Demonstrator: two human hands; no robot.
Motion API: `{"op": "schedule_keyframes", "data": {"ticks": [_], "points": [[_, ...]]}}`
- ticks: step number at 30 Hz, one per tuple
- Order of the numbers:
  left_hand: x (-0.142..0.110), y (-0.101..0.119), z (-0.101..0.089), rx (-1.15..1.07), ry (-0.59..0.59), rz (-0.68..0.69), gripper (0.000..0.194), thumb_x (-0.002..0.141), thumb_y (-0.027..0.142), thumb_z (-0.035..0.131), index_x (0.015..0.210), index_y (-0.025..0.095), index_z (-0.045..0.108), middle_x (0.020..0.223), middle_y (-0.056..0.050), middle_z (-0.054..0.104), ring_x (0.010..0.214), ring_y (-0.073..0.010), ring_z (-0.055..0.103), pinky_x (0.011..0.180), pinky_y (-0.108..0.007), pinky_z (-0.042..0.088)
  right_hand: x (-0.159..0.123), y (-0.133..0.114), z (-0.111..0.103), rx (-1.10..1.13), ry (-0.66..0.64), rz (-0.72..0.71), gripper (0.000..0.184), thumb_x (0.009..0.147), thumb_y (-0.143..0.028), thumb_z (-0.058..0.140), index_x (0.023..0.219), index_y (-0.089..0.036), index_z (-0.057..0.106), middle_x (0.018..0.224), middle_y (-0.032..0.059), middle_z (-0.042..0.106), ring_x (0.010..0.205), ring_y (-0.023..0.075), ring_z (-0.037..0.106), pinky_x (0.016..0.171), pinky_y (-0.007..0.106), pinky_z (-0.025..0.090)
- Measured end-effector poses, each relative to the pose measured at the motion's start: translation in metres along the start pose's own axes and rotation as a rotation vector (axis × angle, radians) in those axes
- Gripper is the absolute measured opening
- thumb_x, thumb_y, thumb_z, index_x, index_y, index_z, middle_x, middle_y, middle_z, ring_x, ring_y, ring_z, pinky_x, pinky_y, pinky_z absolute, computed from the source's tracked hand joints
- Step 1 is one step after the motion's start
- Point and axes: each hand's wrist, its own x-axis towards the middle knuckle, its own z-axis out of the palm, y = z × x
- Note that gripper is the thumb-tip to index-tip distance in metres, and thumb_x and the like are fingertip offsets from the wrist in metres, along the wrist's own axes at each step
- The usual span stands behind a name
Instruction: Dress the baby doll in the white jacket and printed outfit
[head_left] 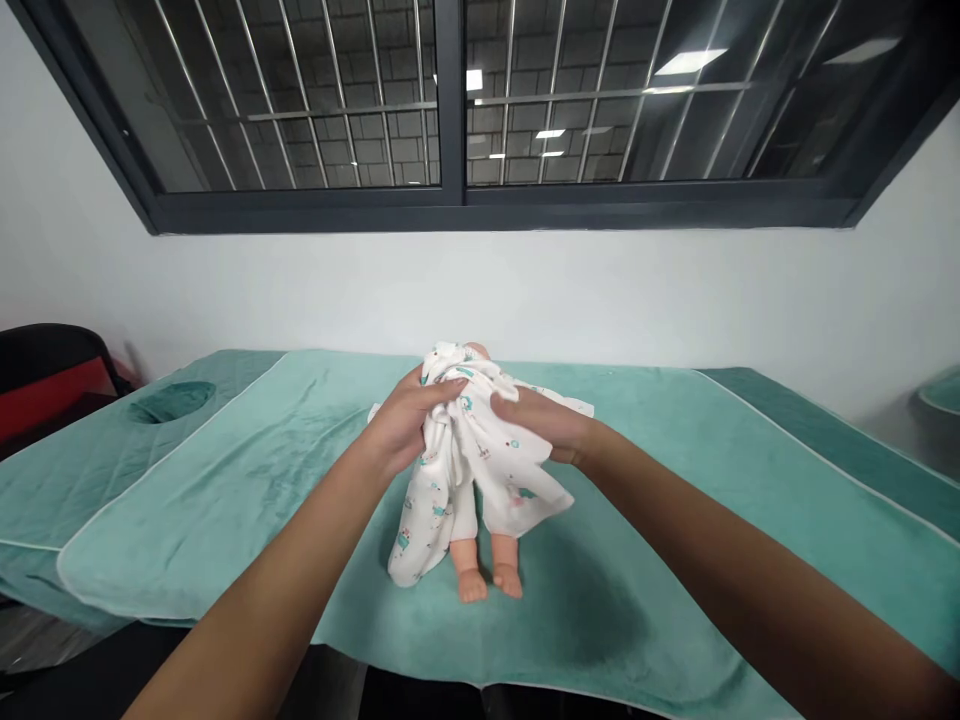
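A baby doll [470, 585] lies on its back on the green-covered bed, bare feet toward me. White clothing with small green prints, a baby garment [499, 460], is bunched over its upper body and face; only a bit of the head shows at the top. My left hand [409, 415] grips the bunched cloth at the left side, thumb on top. On the right, my right hand [536, 415] has its thumb over the cloth and its other fingers hidden beneath. The doll's arms cannot be made out under the fabric.
A teal blanket [225, 480] covers the bed, which has a face hole [174, 402] at its left end. A black and red chair [56, 385] stands at the far left. Behind the bed are a white wall [480, 290] and a barred window [450, 205].
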Motion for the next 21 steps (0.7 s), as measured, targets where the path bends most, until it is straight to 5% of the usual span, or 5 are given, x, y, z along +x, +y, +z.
{"op": "schedule_keyframes", "data": {"ticks": [3, 10, 13, 16, 21], "points": [[0.002, -0.013, -0.003, -0.047, 0.024, -0.019, 0.038, 0.073, 0.031, 0.076, 0.106, 0.015, 0.067, 0.096, -0.010, 0.073, 0.085, -0.0247, 0.069, 0.076, -0.032, 0.053, -0.004, -0.002, 0.001, -0.032, -0.121, 0.040, 0.057, 0.075, -0.040, 0.078, 0.123, -0.016, 0.059, 0.111, 0.0102, 0.068, 0.099, 0.0211, 0.065, 0.087, 0.032, 0.052], [-0.005, -0.012, -0.013, 0.079, -0.173, -0.197, 0.052, 0.064, 0.027, 0.084, 0.112, 0.014, 0.066, 0.101, -0.013, 0.073, 0.089, -0.0290, 0.069, 0.077, -0.036, 0.054, 0.003, 0.000, 0.002, 0.073, 0.153, -0.160, 0.056, 0.083, -0.060, 0.060, 0.119, -0.018, 0.059, 0.102, 0.0092, 0.070, 0.098, 0.0214, 0.065, 0.087, 0.034, 0.052], [-0.002, -0.012, -0.012, 0.008, -0.023, -0.063, 0.049, 0.068, 0.029, 0.081, 0.112, 0.014, 0.065, 0.102, -0.012, 0.072, 0.090, -0.0264, 0.069, 0.081, -0.035, 0.054, 0.002, 0.005, 0.005, 0.048, 0.161, -0.112, 0.055, 0.083, -0.061, 0.060, 0.116, -0.018, 0.061, 0.102, 0.0091, 0.070, 0.096, 0.0208, 0.065, 0.085, 0.032, 0.053], [0.003, -0.020, -0.008, -0.062, 0.135, 0.066, 0.045, 0.069, 0.034, 0.080, 0.108, 0.015, 0.065, 0.097, -0.009, 0.073, 0.086, -0.0233, 0.070, 0.082, -0.033, 0.053, -0.002, 0.006, 0.007, -0.066, 0.004, 0.038, 0.049, 0.078, -0.048, 0.073, 0.115, -0.016, 0.063, 0.104, 0.0088, 0.070, 0.095, 0.0203, 0.066, 0.084, 0.031, 0.053], [0.001, -0.032, 0.000, -0.078, 0.195, -0.025, 0.043, 0.072, 0.038, 0.077, 0.107, 0.017, 0.064, 0.085, -0.006, 0.073, 0.077, -0.0223, 0.070, 0.073, -0.031, 0.054, -0.004, 0.008, 0.006, 0.006, -0.004, -0.022, 0.042, 0.079, -0.039, 0.074, 0.114, -0.018, 0.064, 0.105, 0.0075, 0.070, 0.096, 0.0194, 0.065, 0.087, 0.032, 0.052]]}}
